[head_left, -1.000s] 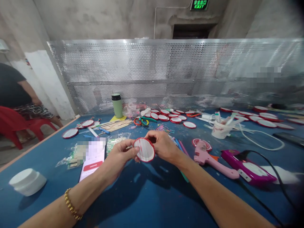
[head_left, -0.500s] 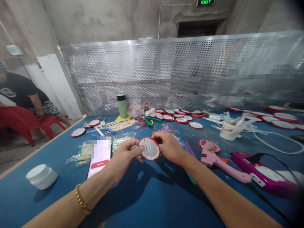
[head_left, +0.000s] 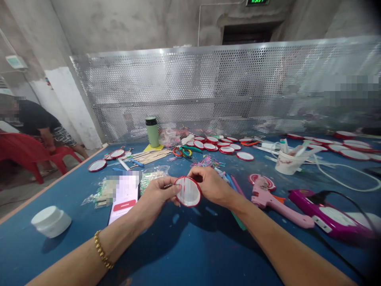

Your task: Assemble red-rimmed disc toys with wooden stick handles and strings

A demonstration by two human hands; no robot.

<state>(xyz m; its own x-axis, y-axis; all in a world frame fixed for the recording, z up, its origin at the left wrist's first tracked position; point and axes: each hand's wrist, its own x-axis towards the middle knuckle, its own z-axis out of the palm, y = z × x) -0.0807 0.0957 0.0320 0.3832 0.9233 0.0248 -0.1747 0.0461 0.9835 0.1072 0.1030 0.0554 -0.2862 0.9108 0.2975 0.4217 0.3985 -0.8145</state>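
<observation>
Between my two hands, above the blue table, I hold a round white disc with a red rim (head_left: 188, 192). Its face is turned toward me, with thin red streaks near its left side. My left hand (head_left: 162, 193) pinches the left edge, thumb on the front and fingers behind. At the upper right edge is my right hand (head_left: 212, 183), its fingers curled against the rim and partly hidden behind the disc. To the left of my left hand lie a lit phone (head_left: 125, 198) and a plastic bag of green-and-white pieces (head_left: 151, 176). A pink glue gun (head_left: 278, 204) rests to the right.
More red-rimmed discs (head_left: 228, 149) lie at the back and right. Wooden sticks (head_left: 157, 155), pliers (head_left: 186, 151), a green bottle (head_left: 152, 133) and a white jar (head_left: 51, 221) stand or lie around. A cup of tools (head_left: 288, 163) is near a purple device (head_left: 324, 216). A perforated metal screen (head_left: 178, 91) borders the table.
The disc has moved slightly down and turned in my fingers, so its red streaks now run more upright. Both hands keep hold of it. The seated person at the left leans differently.
</observation>
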